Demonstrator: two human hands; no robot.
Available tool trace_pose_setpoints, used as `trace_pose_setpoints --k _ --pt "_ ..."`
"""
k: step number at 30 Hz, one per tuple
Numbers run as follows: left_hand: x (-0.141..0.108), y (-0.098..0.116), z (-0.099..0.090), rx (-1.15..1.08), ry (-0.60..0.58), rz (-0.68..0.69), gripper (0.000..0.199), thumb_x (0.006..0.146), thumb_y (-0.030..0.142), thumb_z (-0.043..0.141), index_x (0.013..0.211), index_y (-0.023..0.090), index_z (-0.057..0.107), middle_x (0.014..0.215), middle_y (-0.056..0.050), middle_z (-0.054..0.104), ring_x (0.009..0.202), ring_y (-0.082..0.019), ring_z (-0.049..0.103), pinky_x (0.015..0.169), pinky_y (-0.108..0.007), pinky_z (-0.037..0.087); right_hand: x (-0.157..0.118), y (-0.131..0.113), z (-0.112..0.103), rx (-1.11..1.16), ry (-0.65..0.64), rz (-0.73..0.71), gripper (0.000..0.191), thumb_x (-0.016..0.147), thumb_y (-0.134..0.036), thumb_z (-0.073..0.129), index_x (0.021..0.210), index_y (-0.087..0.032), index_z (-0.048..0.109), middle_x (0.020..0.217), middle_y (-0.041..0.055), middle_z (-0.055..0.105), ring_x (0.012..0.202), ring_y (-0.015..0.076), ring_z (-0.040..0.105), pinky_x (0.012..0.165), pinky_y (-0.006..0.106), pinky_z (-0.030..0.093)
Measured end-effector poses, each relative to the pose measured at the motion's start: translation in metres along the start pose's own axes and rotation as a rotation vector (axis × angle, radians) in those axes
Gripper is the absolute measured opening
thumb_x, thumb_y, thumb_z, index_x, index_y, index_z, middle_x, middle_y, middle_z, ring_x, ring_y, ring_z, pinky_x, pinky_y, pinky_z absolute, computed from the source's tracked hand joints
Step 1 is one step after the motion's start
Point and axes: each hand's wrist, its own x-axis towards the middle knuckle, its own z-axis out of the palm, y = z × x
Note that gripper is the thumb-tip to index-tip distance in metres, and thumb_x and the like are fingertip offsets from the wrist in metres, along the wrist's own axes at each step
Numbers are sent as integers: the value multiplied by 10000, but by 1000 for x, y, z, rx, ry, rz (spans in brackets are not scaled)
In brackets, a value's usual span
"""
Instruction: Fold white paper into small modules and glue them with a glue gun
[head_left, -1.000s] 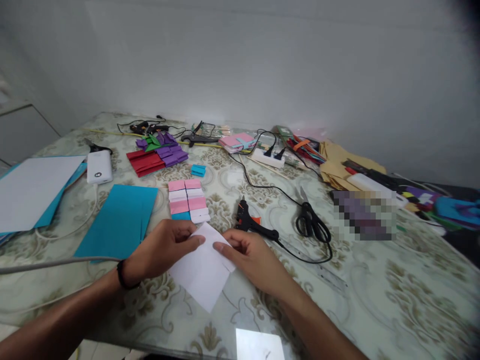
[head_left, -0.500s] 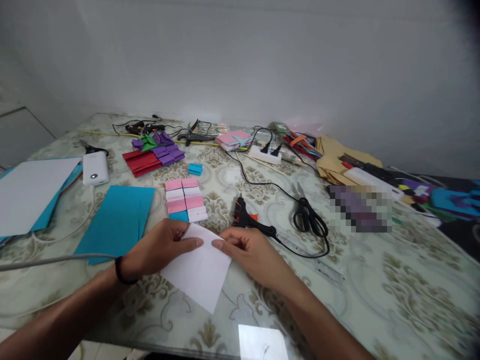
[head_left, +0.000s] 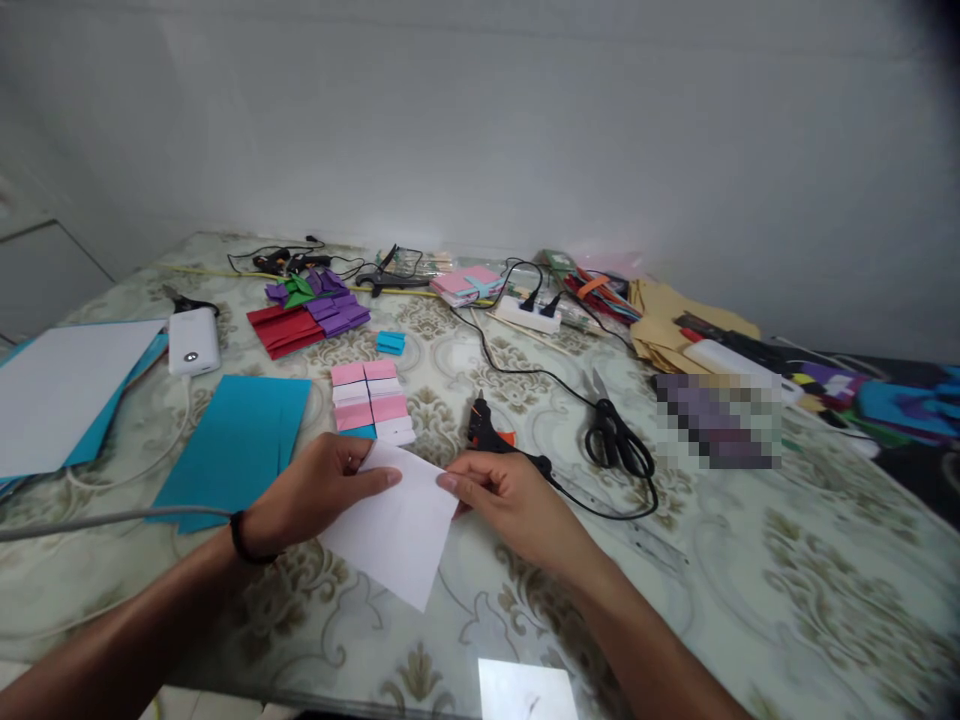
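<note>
A white sheet of paper [head_left: 401,530] is held tilted just above the table, between both hands. My left hand [head_left: 330,488] pinches its upper left edge, thumb on top and fingers behind. At the upper right corner, my right hand [head_left: 506,500] grips the sheet between thumb and curled fingers. Right behind the sheet lie folded pink and white paper pieces [head_left: 371,395]. A black glue gun [head_left: 495,437] rests beyond my right hand, and blue paper sheets [head_left: 232,440] lie to the left of my left hand.
Black-handled scissors [head_left: 619,440] and a clear ruler [head_left: 645,540] lie to the right. Red folded paper [head_left: 285,330] and purple folded paper [head_left: 337,312] sit further back. A white power strip [head_left: 529,315] has cords plugged in. A white power bank [head_left: 193,340] stands at the left.
My right hand's thumb has slid right, to the corner of the white paper, away from my left thumb. The sheet has shifted slightly up and left.
</note>
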Motion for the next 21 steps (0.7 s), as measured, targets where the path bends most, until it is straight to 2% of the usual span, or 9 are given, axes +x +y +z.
trace_pose_setpoints --k 3,6,8,13,17,21 --pt "0 -1 3 65 -63 11 408 848 529 730 796 125 734 662 -36 681 577 -175 604 468 -220 341 -1 0 3 -31 -9 -9 316 950 -487 701 956 -188 805 768 21 762 648 165 617 594 268 439" --pt "1 -2 5 118 -79 37 402 850 515 727 689 152 662 620 -6 599 559 -150 537 451 -219 290 -3 -1 6 -97 13 -46 309 959 -448 671 849 -184 786 703 5 720 608 149 553 563 262 381" --pt "1 -4 6 144 -79 51 395 881 499 694 683 161 642 616 0 574 562 -148 522 449 -223 277 -3 -3 8 -112 22 -58 314 963 -447 662 825 -184 765 672 -1 692 597 147 538 552 260 364" --pt "3 -11 9 181 -129 86 379 882 480 696 677 171 615 616 5 553 558 -140 494 447 -225 273 -4 -4 13 -41 -11 -86 274 966 -448 678 897 -193 749 790 31 754 720 182 652 619 260 466" --pt "3 -13 11 202 -167 107 394 897 486 673 667 180 580 629 6 552 562 -137 487 450 -219 278 -4 -4 17 -71 30 -138 286 976 -419 653 824 -193 739 745 28 728 701 178 631 609 262 454" --pt "3 -11 13 223 -180 114 351 899 453 667 689 176 619 640 -1 573 579 -147 507 457 -222 278 -3 -3 19 -25 3 -133 213 964 -372 671 871 -190 731 782 20 722 727 172 636 648 263 464"
